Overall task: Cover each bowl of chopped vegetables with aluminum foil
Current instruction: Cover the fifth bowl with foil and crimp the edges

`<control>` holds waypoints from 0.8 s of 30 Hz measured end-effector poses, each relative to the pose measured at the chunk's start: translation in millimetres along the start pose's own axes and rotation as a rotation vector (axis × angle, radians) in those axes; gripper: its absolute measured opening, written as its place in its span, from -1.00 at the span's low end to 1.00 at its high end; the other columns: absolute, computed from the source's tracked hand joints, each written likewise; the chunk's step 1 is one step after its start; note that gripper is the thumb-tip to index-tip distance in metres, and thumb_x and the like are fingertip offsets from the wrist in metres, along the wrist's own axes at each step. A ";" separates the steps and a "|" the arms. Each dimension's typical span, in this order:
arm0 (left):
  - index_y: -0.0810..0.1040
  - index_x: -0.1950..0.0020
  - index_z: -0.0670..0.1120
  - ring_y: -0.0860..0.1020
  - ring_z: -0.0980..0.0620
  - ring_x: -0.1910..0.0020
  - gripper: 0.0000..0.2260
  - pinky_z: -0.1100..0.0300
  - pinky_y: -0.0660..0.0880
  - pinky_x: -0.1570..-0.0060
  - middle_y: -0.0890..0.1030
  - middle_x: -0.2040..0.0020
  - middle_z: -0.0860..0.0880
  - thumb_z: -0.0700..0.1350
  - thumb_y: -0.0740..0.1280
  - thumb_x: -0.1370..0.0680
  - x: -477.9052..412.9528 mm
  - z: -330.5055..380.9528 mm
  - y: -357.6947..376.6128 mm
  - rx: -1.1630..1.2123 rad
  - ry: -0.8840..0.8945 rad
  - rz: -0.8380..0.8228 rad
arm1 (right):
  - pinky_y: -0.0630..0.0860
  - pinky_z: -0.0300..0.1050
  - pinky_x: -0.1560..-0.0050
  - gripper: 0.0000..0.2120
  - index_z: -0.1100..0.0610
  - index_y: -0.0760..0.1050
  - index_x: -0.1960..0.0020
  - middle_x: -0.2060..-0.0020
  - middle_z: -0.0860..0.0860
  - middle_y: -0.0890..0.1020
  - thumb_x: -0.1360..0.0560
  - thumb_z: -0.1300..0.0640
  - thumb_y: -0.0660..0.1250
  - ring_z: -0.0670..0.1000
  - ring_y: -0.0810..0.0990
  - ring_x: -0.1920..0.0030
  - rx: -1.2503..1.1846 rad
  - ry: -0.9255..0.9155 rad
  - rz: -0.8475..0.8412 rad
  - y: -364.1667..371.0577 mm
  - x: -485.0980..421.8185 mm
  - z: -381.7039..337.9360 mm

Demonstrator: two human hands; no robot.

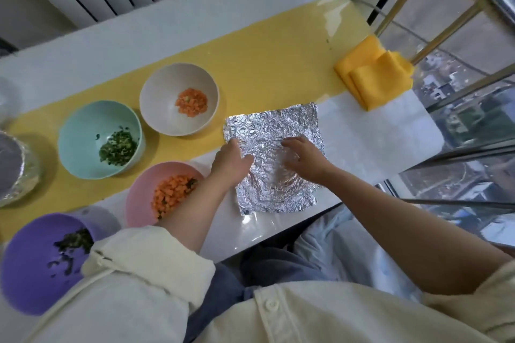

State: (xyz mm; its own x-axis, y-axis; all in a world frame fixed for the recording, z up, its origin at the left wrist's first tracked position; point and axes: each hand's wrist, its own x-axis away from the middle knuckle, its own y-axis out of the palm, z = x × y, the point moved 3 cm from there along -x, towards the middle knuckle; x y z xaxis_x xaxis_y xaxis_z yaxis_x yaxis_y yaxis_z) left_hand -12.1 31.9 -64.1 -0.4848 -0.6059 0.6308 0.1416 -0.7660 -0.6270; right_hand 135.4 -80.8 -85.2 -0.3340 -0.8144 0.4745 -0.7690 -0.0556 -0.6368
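**Foil sheet pressed flat on counter, four bowls still uncovered**

A crinkled foil sheet [278, 125] is laid flat on the white counter [362, 142], right of the bowls and touching none of them. A round dent is seen in its lower half.

The left grip [231, 159] is placed over the sheet's left edge, thumb spread onto the foil, fingers relaxed, nothing clasped. The right grip [303, 159] is pressed on the middle-right of the sheet, fingers loosely spread and slightly bent, nothing held. Both forearms are bare; a cream sleeve [139, 253] is rolled up on the left arm.

Four open bowls are seen to the left:
- the white bowl [161, 108], with chopped carrot, on the yellow runner [250, 64], just beside the foil's top-left corner
- the teal bowl [80, 131], with chopped greens, on the runner, just left of the white one
- the pink bowl [142, 195], with carrot and a few greens, partly hidden by the left forearm
- the purple bowl [28, 259], with dark greens, nearest the body at the lower left

A foil-covered bowl [16, 175] is cut off at the left frame edge. A folded yellow cloth [373, 78] is set at the counter's far right end, well apart from the sheet.
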 end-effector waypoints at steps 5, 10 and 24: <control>0.38 -0.27 -0.32 0.43 -0.28 -0.20 -0.62 -0.06 0.41 -0.10 0.45 -0.21 -0.30 -0.10 0.27 -0.57 -11.3 -2.2 4.3 -0.010 -0.063 0.119 | 0.36 -0.24 -0.12 -0.62 0.22 0.42 -0.38 -0.25 0.13 0.49 -0.57 0.22 0.27 0.09 0.52 -0.19 -0.090 -0.008 0.035 -10.1 -3.6 4.3; 0.46 -0.27 -0.21 0.53 -0.16 0.04 -0.67 0.09 0.42 0.13 0.55 -0.03 -0.18 -0.14 0.34 -0.53 -17.2 -3.2 7.5 0.145 -0.078 0.135 | 0.43 -0.15 -0.21 -0.60 0.20 0.43 -0.38 -0.22 0.10 0.52 -0.55 0.26 0.30 0.03 0.52 -0.18 -0.222 -0.015 0.052 -8.4 -2.3 10.9; 0.21 0.35 0.01 0.28 -0.05 0.33 -0.65 0.09 0.12 0.32 0.29 0.40 -0.03 -0.18 0.25 -0.59 -16.6 -6.4 3.4 0.243 0.024 0.281 | 0.46 0.09 -0.29 -0.52 0.19 0.37 -0.42 -0.29 0.11 0.45 -0.52 0.30 0.34 0.02 0.45 -0.27 -0.462 0.076 0.231 -17.4 0.7 24.7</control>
State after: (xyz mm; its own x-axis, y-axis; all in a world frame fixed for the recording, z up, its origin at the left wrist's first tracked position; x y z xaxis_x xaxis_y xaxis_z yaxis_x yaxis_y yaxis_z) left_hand -9.1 40.7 -79.6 -0.4173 -0.7968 0.4371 0.4716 -0.6010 -0.6453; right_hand 162.1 -94.7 -88.8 -0.5488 -0.7300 0.4074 -0.8252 0.3952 -0.4036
